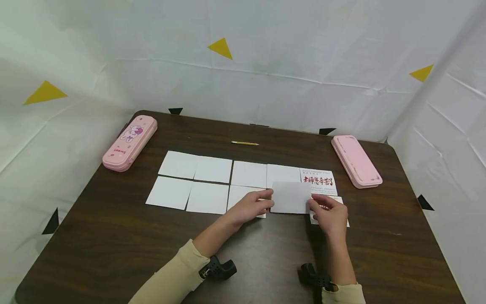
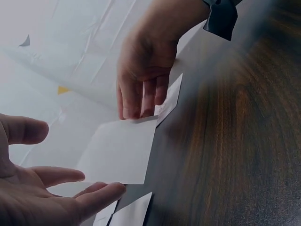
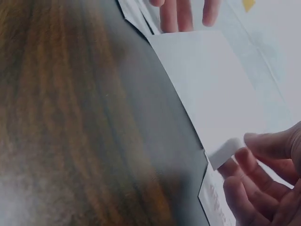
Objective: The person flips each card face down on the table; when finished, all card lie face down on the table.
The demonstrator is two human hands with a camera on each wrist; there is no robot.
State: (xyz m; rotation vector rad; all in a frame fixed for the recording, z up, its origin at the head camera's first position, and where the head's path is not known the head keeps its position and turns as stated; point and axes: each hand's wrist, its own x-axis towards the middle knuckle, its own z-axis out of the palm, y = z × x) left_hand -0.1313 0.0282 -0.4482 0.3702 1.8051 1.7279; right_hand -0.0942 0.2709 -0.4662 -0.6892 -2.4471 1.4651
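A blank white card, raised over the front row, lies between my two hands. Its right edge is pinched by the thumb and fingers of my right hand. My left hand meets the left edge with extended fingers, the thumb standing apart from the card in the left wrist view. Beneath the right hand is a card with print, partly covered. Behind it lies another card with red characters. Blank cards, such as the back-row card and front-row card, continue leftward in two rows.
A yellow pencil lies behind the cards. One pink pencil case sits at the table's back left, another pink case at the back right. White sheeting hangs behind and along the sides of the dark wooden table.
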